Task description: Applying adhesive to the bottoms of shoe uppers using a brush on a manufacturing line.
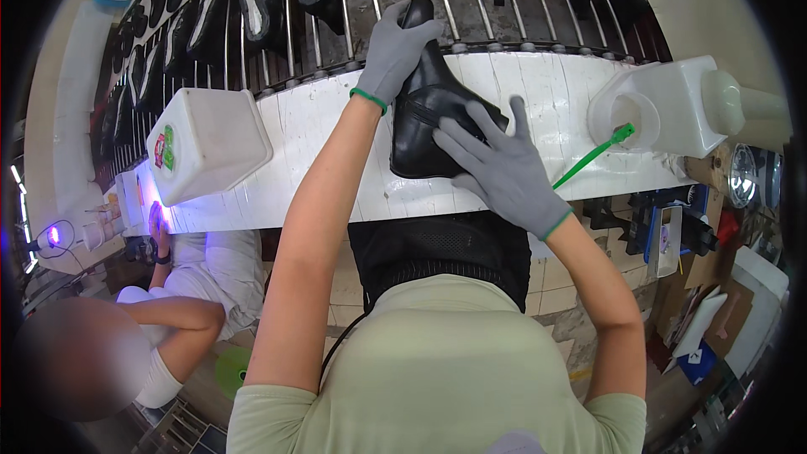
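A black leather boot (420, 113) rests on the white worktop in front of me, with its narrow end pointing away toward the roller rack. Wrapped round that far end is my left hand (393, 52), in a grey glove with a green cuff. My right hand (503, 164), gloved the same way, lies against the boot's right side with its fingers spread. To the right of it, a green-handled brush (588, 160) leans in a round white cup (598, 113). The palm side of my right hand is hidden.
A roller conveyor (361, 0) carrying several black shoes runs along the far side of the white worktop (336, 176). A white container (210, 147) stands at left, a white jug (685, 105) at right. A co-worker (181, 311) sits to my left, near a purple light.
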`<state>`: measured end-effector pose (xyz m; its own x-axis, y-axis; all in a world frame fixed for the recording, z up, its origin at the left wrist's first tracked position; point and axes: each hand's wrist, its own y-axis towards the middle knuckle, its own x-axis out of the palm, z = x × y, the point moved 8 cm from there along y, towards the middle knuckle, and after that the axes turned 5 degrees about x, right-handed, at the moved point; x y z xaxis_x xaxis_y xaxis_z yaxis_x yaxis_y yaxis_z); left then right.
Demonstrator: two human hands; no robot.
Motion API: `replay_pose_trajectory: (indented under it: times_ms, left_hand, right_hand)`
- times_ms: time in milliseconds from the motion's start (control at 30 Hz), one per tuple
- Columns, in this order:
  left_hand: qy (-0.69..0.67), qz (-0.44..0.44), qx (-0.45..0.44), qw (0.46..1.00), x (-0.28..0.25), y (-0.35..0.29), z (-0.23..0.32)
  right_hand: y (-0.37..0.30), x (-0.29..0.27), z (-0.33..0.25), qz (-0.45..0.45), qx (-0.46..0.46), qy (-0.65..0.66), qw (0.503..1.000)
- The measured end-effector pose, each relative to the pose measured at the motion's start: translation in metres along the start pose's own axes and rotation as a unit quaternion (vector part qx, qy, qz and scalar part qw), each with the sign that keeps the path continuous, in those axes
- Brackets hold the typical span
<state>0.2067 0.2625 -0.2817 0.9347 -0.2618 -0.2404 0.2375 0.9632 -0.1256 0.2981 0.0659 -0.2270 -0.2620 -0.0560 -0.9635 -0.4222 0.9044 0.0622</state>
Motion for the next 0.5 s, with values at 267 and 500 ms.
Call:
replay_pose_trajectory:
  times_ms: [267,500]
  left_hand:
    - [0.003,0.003,0.003,1.000,0.005,0.008,0.006]
    - [-0.042,-0.022,-0.049,0.998,0.002,0.024,-0.022]
  right_hand:
    - [0.001,0.004,-0.003,0.013,0.128,0.001,0.992]
    - [0.030,0.017,0.012,0.064,0.196,0.040,0.978]
